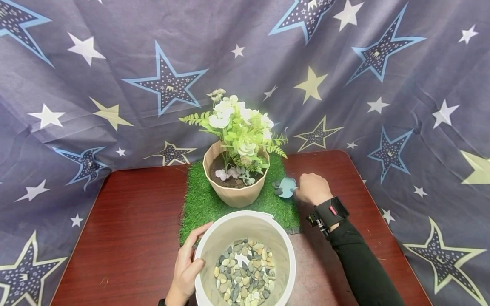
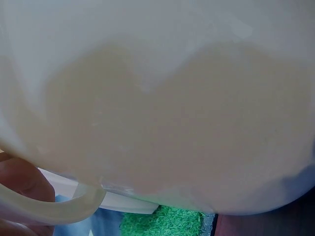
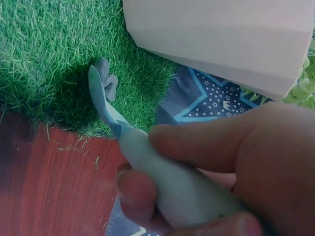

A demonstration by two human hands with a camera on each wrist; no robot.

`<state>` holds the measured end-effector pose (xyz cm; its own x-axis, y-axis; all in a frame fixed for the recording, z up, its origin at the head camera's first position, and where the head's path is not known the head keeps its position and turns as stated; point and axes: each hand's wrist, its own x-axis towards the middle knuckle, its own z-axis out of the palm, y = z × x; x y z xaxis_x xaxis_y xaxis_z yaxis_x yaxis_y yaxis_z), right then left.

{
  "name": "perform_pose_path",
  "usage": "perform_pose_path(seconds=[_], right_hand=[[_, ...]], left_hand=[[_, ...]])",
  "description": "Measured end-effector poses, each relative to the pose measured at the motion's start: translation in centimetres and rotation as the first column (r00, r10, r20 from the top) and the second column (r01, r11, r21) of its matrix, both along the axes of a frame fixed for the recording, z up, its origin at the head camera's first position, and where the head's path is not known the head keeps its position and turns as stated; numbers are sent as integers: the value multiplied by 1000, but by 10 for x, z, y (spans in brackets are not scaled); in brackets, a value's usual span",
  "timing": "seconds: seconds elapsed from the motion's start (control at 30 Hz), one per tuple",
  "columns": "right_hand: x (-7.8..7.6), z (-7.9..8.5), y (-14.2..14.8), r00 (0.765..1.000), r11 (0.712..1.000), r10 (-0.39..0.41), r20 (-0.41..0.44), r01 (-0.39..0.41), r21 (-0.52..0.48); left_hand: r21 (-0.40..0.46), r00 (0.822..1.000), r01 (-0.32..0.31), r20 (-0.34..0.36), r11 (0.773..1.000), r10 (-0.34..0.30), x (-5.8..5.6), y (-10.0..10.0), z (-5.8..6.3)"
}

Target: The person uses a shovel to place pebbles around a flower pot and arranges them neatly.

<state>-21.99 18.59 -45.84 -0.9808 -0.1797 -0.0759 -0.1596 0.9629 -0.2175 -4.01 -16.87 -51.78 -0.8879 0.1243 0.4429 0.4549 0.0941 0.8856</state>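
Note:
My right hand [image 1: 314,189] grips the pale handle of a small trowel [image 1: 287,188] with a light blue blade. The blade is tipped on edge over the mat in the right wrist view, and a few dark pebbles [image 3: 109,83] lie against it. With thumb at the rim and fingers along the outside, my left hand [image 1: 185,263] holds a white bucket [image 1: 252,229]. Inside the bucket, grey, tan and white pebbles [image 1: 245,274] cover most of the bottom. The bucket's wall fills most of the left wrist view, hiding much of that hand.
A beige flowerpot [image 1: 239,195] with soil, white flowers and green leaves stands on an artificial grass mat [image 1: 197,199], behind the bucket. Beneath is a reddish-brown table [image 1: 138,238]. A star-patterned cloth [image 1: 245,68] hangs round its back and sides.

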Motion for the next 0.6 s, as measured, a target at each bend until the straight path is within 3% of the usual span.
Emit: perform_pose_path(seconds=[0.6], right_hand=[[6, 4, -1, 1000, 1000, 2, -5, -2, 7]], left_hand=[[13, 1000, 3, 7, 1000, -3, 0, 1, 0]])
